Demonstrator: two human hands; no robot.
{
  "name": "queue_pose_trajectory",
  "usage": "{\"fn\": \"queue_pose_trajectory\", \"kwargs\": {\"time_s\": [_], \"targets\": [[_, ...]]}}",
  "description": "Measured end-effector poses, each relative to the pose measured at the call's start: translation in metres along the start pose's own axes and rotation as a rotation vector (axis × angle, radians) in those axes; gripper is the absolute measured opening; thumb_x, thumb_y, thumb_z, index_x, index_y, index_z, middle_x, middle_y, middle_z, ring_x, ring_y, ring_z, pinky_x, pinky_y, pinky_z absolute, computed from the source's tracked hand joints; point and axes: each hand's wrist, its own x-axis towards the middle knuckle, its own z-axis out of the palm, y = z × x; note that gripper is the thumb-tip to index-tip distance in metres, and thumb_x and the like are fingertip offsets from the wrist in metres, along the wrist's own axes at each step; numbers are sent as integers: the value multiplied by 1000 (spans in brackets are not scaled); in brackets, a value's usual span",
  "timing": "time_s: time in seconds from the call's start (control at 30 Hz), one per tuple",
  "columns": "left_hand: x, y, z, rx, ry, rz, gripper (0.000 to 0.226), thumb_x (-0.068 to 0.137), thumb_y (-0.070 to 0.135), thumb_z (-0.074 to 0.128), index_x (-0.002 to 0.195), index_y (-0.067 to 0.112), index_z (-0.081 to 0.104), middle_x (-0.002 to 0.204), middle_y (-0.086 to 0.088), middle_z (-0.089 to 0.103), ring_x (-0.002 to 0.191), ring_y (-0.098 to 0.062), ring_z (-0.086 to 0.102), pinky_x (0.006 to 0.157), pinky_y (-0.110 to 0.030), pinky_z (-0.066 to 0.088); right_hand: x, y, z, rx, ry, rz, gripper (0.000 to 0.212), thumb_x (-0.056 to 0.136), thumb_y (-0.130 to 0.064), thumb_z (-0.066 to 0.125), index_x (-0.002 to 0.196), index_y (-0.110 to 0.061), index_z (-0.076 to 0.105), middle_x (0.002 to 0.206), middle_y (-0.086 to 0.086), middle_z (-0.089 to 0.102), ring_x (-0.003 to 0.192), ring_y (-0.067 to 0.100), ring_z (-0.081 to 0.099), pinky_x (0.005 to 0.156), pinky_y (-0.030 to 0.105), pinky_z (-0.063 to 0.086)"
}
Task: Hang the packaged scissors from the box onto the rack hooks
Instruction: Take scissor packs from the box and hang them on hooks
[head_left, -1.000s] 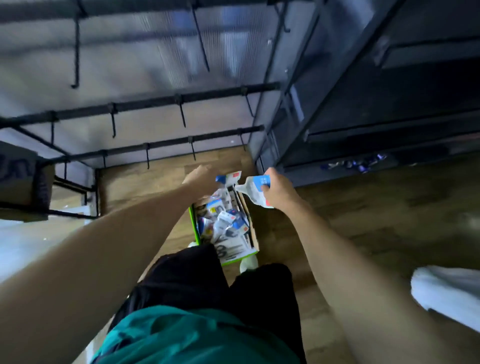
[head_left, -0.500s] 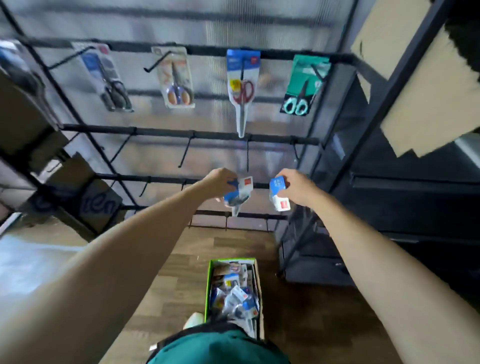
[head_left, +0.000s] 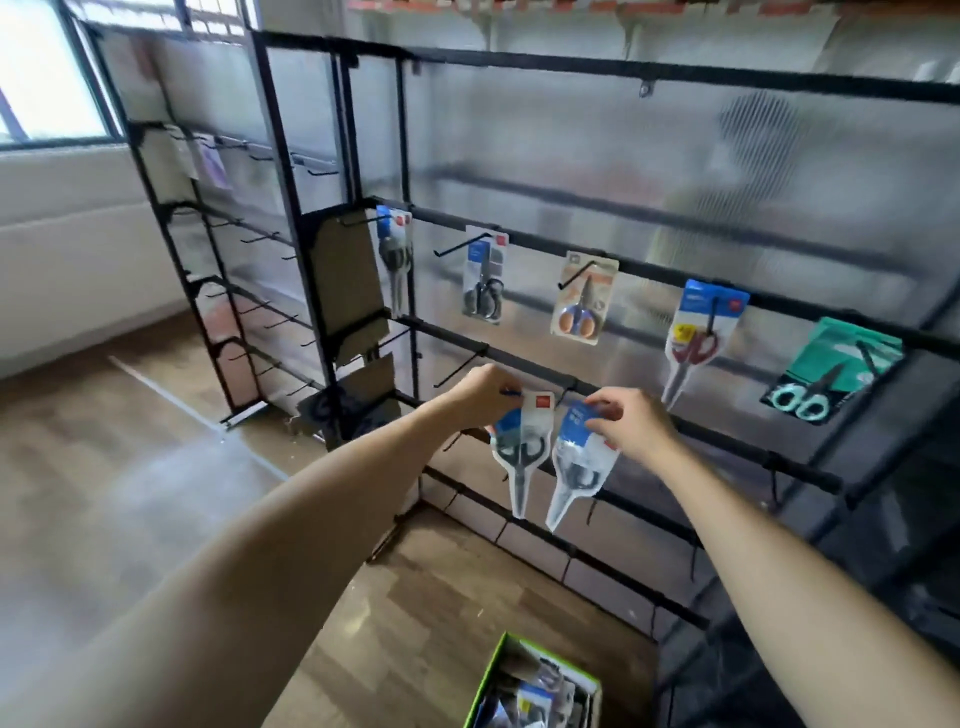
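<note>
Wood-look flooring runs under a black metal rack backed by frosted, ribbed panels, and that rack is our landmark. Along its upper rail five packs already hang from hooks: a dark-handled pair at the far left, another dark pair, an orange-handled pair, a red-handled pair and a teal pack at the far right. One rail lower, bare hooks jut forward, and one of them sits right between the two hands. Left of the rack stands a second, narrower frame with cardboard sheets leaning in it; beyond that, a window and a pale wall. Below the rack, at the bottom edge of the view, a green-edged box holds more packs.

Now the hands, both busy! The left hand pinches the top of a packaged scissors, blue card, black handles, blade pointing down, held up at the lower rail. Just beside it, the right hand has fingers and thumb curled round the top of a second pack, tilted slightly, tip toward the floor. The two packs hang nearly touching.

Both forearms reach up and forward from the lower corners toward the rack's middle, wrists roughly level with that lower rail. Whether either pack's hole is on a hook, I cannot tell.
</note>
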Motion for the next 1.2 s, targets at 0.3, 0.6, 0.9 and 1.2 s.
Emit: {"fn": "queue_pose_trajectory", "kwargs": {"time_s": [0.3,0.6,0.9,1.2], "targets": [[8,-81,-96,86,183,38,18,89,17,64,94,3,74,81,-6,66,71,-15,57,58,-16,37,48,-106,61,-110,-32,-87,19,83,-8,74,99,-16,68,95,2,69,82,18,66,62,25,51],[46,-181,-182,-28,185,109,7,87,15,69,91,10,71,82,0,60,75,-13,55,66,-23,43,100,-197,135,-82,72,-144,21,89,-5,66,100,-23,69,99,-7,66,95,12,62,81,25,46],[91,-242,-250,-99,291,127,4,87,11,67,89,7,66,84,-5,62,76,-16,53,65,-22,37,149,-266,182,-21,165,-166,17,90,-6,64,101,-17,70,103,-2,72,96,14,65,90,31,52],[149,-271,-286,-158,372,93,15,82,14,74,89,6,63,88,-6,66,79,-20,59,66,-27,46,219,-294,191,-74,182,-248,11,90,-10,65,98,-18,67,104,0,67,96,17,62,83,30,49]]}}
